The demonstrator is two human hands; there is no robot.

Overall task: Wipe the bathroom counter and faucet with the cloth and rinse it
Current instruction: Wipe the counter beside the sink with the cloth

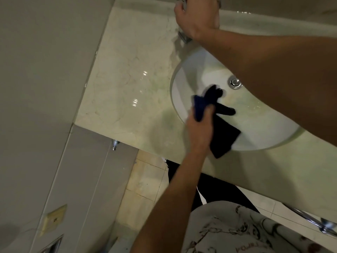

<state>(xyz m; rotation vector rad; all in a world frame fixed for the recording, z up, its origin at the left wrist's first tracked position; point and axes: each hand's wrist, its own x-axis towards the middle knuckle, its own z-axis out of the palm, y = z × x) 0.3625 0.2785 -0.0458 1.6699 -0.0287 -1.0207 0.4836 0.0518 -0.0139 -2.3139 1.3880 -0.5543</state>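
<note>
Pale marble counter (125, 73) runs along a grey tiled wall, with a white oval sink (184, 83) sunk into it and a chrome drain plug (235, 83) showing near the middle of the bowl. At the back edge, the right hand (197, 17) reaches across the basin and lies over the faucet (184, 37), of which only a bit of chrome peeks out below the palm; the fingers curl down over it, most likely to work the tap, though whether they truly clasp the handle cannot be told from this angle. The left hand (198, 125) clenches the dark blue cloth (218, 125) in a bunch at the near rim of the sink, so that the loose end hangs over the bowl and not over the counter. That placement makes sense if rinsing is the step in hand: the cloth is kept where water would fall and drain away, while the other hand sees to the flow. No running water is plainly visible. Bright gleams on the counter suggest a wet or polished surface, so wiping may be largely done.
</note>
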